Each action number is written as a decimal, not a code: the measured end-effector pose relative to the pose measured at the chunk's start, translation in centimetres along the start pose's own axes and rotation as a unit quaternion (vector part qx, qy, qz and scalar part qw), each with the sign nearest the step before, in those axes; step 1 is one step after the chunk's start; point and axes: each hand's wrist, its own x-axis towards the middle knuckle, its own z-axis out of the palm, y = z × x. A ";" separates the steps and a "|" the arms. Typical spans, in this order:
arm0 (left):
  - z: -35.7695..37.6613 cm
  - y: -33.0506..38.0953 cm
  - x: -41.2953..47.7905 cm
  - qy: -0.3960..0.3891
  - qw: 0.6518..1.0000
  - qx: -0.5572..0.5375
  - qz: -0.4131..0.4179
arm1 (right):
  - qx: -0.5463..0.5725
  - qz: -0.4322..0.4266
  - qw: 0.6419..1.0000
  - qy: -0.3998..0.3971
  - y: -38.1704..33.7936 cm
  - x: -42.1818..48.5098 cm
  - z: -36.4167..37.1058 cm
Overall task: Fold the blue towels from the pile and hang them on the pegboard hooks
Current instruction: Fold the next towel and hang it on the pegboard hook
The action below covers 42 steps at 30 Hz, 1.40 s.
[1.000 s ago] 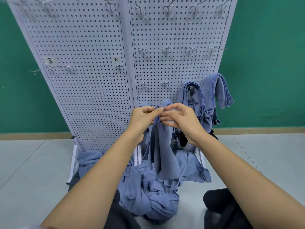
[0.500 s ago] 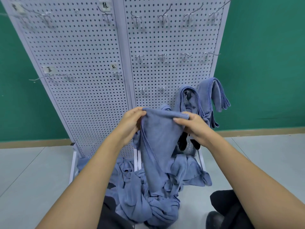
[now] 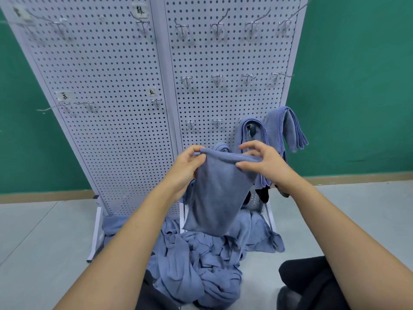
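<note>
A folded blue towel (image 3: 216, 193) hangs in front of me, held up by its top edge. My left hand (image 3: 185, 168) pinches its left top corner. My right hand (image 3: 261, 163) grips the right top corner with thumb below and fingers spread above. Under it a pile of crumpled blue towels (image 3: 196, 265) lies on the floor. Behind stands the white pegboard (image 3: 125, 108) with metal hooks (image 3: 216, 123). Two folded blue towels hang on its low right hooks, one (image 3: 252, 135) just behind my right hand, another (image 3: 288, 128) further right.
The pegboard stands on white feet (image 3: 96, 233) against a green wall (image 3: 357, 86). Paper labels (image 3: 63, 96) are stuck on its left panel. My dark-trousered knees (image 3: 308, 285) rest on the grey floor on both sides of the pile.
My hands have drawn apart, spreading the towel's top edge from a bunched strip into a flat folded panel that hangs clear of the pile. The view has tilted slightly downward.
</note>
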 end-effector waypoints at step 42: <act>-7.2 2.6 -1.0 0.011 0.977 -0.135 -0.163 | 0.260 0.230 0.935 -0.071 -0.5 -0.8 -9.4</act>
